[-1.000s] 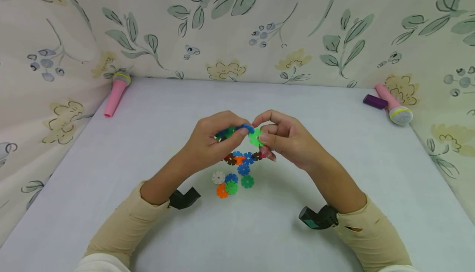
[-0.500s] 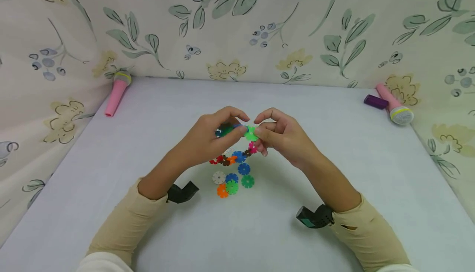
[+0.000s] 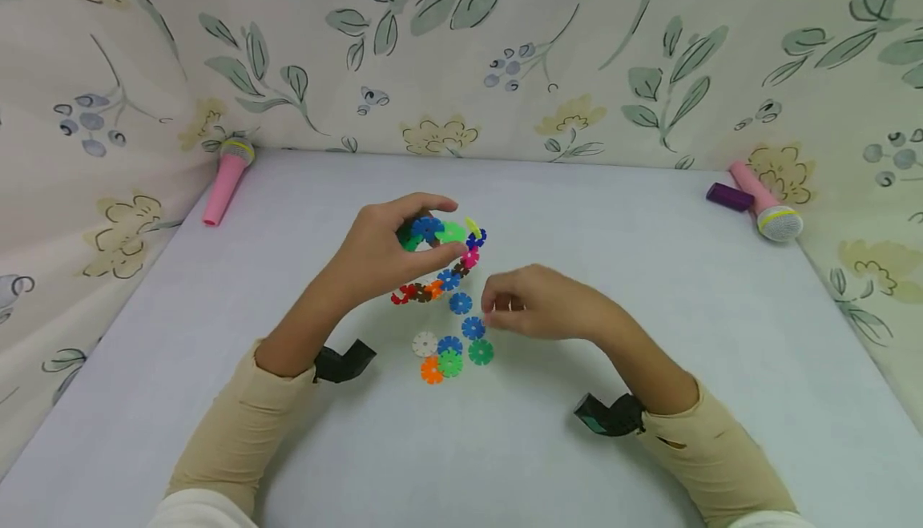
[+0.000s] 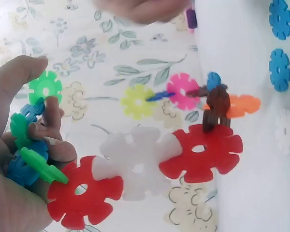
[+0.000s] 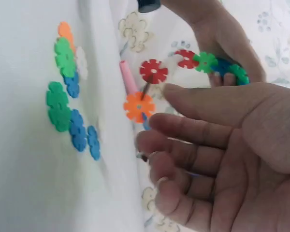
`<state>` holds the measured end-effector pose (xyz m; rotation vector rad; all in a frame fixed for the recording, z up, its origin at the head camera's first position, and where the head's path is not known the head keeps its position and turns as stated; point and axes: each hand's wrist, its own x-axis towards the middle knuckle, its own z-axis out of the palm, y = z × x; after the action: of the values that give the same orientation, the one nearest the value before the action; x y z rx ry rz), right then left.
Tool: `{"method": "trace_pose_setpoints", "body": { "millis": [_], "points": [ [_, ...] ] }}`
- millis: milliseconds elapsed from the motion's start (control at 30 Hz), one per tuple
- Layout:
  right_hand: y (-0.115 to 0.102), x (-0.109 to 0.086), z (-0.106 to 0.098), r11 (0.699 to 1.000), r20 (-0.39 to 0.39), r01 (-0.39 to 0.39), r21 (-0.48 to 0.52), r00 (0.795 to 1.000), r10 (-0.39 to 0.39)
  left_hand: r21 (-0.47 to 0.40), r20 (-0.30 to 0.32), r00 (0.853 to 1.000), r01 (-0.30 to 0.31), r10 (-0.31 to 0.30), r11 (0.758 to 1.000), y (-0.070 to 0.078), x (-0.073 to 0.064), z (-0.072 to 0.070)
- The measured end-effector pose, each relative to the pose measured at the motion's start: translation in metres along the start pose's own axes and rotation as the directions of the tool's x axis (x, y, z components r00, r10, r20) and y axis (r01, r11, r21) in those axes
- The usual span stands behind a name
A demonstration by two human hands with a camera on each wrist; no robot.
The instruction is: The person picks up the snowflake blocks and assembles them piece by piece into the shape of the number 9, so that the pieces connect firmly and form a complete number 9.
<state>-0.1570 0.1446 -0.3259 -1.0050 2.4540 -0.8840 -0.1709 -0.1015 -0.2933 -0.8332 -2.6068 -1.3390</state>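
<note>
My left hand holds up a chain of interlocking plastic snowflake discs, gripping its green and blue end between thumb and fingers. In the left wrist view the chain runs from a light green disc through a white disc between two red ones to a pink disc and a yellow disc at the far end. Nothing is in my right hand; its fingers are loosely curled. Its fingertips are right beside a loose blue disc, with another blue disc just beyond.
On the white table lie more loose discs: a dark green disc, a white disc, a light green disc and an orange disc. Pink toy microphones stand off at both back corners, a purple block by the right one.
My right hand has let go of the light green disc, now joined in the chain, and come down toward the loose discs. My left hand has shifted up and left with the chain.
</note>
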Motion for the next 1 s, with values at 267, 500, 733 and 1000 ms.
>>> {"method": "trace_pose_setpoints", "body": {
  "millis": [267, 500, 733, 1000],
  "points": [
    [-0.005, 0.013, 0.041, 0.93, 0.115, -0.161, -0.331, 0.971, 0.209, -0.052, -0.034, 0.999, 0.034, -0.035, 0.998, 0.0, -0.001, 0.001],
    [-0.004, 0.016, 0.05, 0.948, 0.103, -0.148, -0.28, 0.978, 0.183, -0.065, -0.029, 1.0, 0.007, -0.009, 0.998, -0.002, -0.002, 0.003],
    [-0.008, 0.002, 0.013, 1.0, -0.075, 0.025, -0.003, 0.997, -0.025, -0.096, -0.007, 1.0, -0.003, 0.002, 0.995, -0.001, -0.002, 0.005],
    [-0.01, -0.008, -0.011, 0.963, -0.485, 0.267, -0.023, 0.84, -0.244, -0.159, 0.052, 0.998, -0.02, 0.028, 0.987, 0.002, -0.003, 0.01]
  ]
}}
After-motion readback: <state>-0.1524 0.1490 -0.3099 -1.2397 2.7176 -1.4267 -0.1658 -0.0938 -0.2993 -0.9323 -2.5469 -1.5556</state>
